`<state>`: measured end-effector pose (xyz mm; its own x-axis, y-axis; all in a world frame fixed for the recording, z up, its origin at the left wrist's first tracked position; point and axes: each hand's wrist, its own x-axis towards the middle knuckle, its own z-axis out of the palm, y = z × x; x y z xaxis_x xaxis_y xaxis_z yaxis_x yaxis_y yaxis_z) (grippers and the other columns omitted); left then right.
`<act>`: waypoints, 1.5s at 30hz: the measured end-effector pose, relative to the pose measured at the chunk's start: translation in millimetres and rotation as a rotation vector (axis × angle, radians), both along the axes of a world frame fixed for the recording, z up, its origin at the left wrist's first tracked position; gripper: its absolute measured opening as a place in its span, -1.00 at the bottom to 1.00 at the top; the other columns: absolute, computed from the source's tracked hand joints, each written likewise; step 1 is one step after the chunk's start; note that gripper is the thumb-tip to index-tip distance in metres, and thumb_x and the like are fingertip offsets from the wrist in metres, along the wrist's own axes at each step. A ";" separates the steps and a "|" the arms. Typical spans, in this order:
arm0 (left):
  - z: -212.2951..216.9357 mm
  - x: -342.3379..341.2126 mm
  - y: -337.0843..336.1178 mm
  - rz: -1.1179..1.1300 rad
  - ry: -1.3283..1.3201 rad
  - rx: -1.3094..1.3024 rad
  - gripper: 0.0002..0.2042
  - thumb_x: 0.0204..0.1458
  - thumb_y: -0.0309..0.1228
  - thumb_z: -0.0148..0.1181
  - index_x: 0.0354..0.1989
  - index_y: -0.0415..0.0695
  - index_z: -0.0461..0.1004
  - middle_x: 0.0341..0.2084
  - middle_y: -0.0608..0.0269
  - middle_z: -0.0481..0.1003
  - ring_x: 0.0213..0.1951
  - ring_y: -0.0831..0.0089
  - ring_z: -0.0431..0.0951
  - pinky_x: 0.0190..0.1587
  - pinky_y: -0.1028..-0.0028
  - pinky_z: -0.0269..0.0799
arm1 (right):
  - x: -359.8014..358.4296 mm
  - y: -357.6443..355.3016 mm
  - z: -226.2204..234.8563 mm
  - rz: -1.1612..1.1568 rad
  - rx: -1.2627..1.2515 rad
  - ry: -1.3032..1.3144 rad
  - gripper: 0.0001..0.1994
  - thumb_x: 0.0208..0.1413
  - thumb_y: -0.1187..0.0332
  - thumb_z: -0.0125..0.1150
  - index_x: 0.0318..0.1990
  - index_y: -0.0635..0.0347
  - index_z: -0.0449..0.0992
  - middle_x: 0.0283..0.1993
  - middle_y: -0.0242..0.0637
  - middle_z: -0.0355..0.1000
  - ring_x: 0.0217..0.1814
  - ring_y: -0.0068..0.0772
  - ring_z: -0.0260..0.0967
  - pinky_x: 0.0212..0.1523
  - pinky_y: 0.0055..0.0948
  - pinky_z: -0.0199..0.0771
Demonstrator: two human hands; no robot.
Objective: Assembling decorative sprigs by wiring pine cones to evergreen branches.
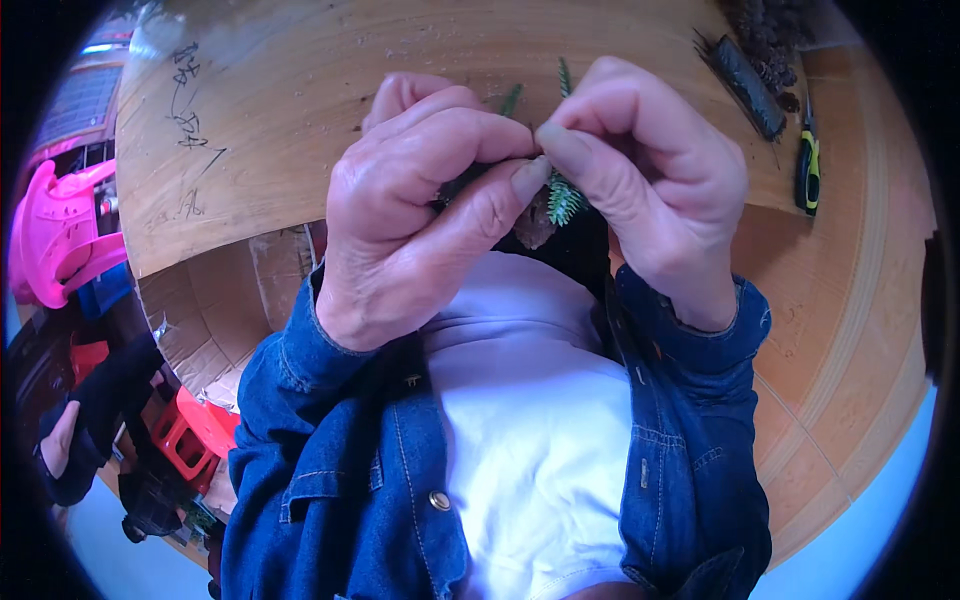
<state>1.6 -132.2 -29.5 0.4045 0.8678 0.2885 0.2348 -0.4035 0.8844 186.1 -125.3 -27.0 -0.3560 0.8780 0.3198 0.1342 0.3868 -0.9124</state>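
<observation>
My left hand and my right hand meet above the near edge of the table, both closed with thumb and forefinger pinched. A green evergreen sprig with short needles shows between them. Its lower part hangs below the pinch, and green tips poke up behind my fingers. My left thumb and forefinger close on the sprig where the fingertips meet. Whatever is pinched in my right fingertips is too small or hidden to make out. Just under the sprig is a brown piece, partly covered by my left hand; its kind is unclear.
The wooden table bears black handwriting and small crumbs. At its far right lie a bundle of dark thin wires, brown pine cones and a yellow-black handled tool. Leftward are a cardboard box, pink chair and red stool.
</observation>
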 end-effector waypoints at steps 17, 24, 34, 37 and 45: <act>29.4 -15.1 21.1 -0.297 -0.216 -0.879 -0.81 -0.05 -0.43 0.19 -0.35 -0.34 0.48 -0.50 0.24 0.40 -0.36 0.44 0.32 -0.27 0.48 0.20 | 9.4 21.3 22.5 0.243 0.724 -0.374 -0.85 -0.13 0.45 0.26 -0.42 0.25 0.40 -0.37 -0.18 0.42 -0.43 -0.26 0.30 -0.47 -0.39 0.30; 10.4 -15.5 15.9 -0.305 0.012 -0.337 -0.82 -0.04 -0.41 0.16 -0.38 -0.32 0.49 -0.49 0.24 0.41 -0.36 0.44 0.31 -0.26 0.46 0.20 | 14.9 17.9 24.1 0.284 0.624 -0.440 -0.85 -0.11 0.45 0.25 -0.43 0.26 0.38 -0.40 -0.18 0.39 -0.46 -0.23 0.27 -0.52 -0.39 0.27; 6.0 -18.4 11.9 -0.292 -0.025 -0.336 -0.82 -0.06 -0.43 0.21 -0.38 -0.34 0.49 -0.45 0.20 0.41 -0.32 0.43 0.33 -0.22 0.48 0.20 | 13.6 20.8 19.8 0.331 0.624 -0.413 -0.82 -0.12 0.47 0.27 -0.43 0.30 0.37 -0.45 -0.19 0.33 -0.50 -0.25 0.24 -0.53 -0.39 0.23; 7.1 -19.3 10.5 -0.293 -0.054 -0.442 -0.84 -0.06 -0.47 0.20 -0.37 -0.35 0.49 -0.43 0.20 0.40 -0.30 0.43 0.34 -0.20 0.49 0.21 | 13.5 21.9 19.1 0.376 0.638 -0.381 -0.82 -0.12 0.46 0.27 -0.41 0.31 0.37 -0.46 -0.20 0.31 -0.50 -0.25 0.23 -0.53 -0.40 0.22; 7.3 -20.5 13.0 -0.351 -0.058 -0.412 -0.87 -0.06 -0.53 0.20 -0.37 -0.35 0.49 -0.40 0.20 0.39 -0.31 0.44 0.34 -0.23 0.51 0.24 | 12.8 20.4 21.2 0.392 0.623 -0.371 -0.82 -0.13 0.49 0.27 -0.40 0.32 0.39 -0.51 -0.18 0.25 -0.54 -0.24 0.21 -0.57 -0.39 0.19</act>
